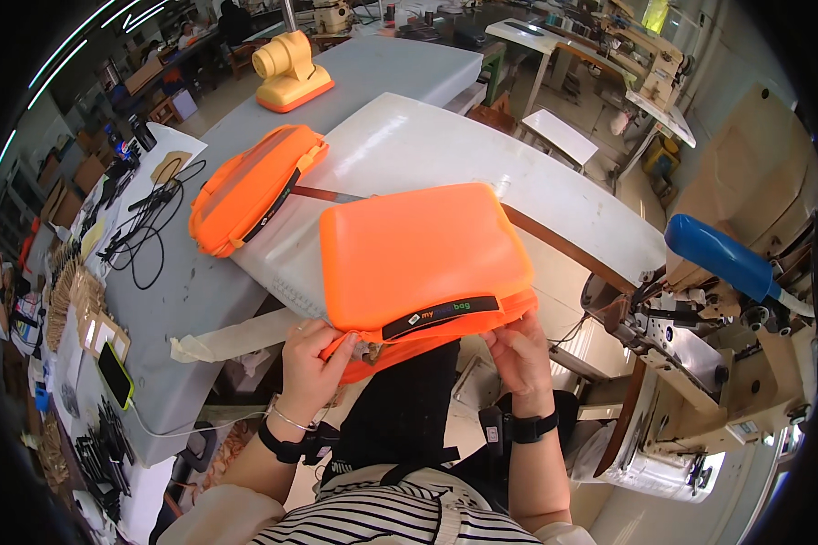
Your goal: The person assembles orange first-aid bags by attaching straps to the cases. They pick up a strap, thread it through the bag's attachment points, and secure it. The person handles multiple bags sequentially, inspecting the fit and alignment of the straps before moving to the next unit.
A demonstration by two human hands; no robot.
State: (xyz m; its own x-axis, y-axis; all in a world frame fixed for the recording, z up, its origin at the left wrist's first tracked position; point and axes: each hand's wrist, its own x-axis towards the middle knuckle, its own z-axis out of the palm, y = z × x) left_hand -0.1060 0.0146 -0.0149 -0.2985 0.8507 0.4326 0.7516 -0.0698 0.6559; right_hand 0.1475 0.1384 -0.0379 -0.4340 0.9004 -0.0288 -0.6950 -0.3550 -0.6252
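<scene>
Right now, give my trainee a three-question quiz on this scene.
1. True or false: both hands grip the near orange case at its lower edge.
2. Where does the second orange case lie? A) on the grey table, to the person's left B) on the sewing machine C) on the floor
3. Fill in: the blue handle is on the person's ____ side.

Key:
1. True: left hand and right hand both pinch its lower edge.
2. A
3. right
</scene>
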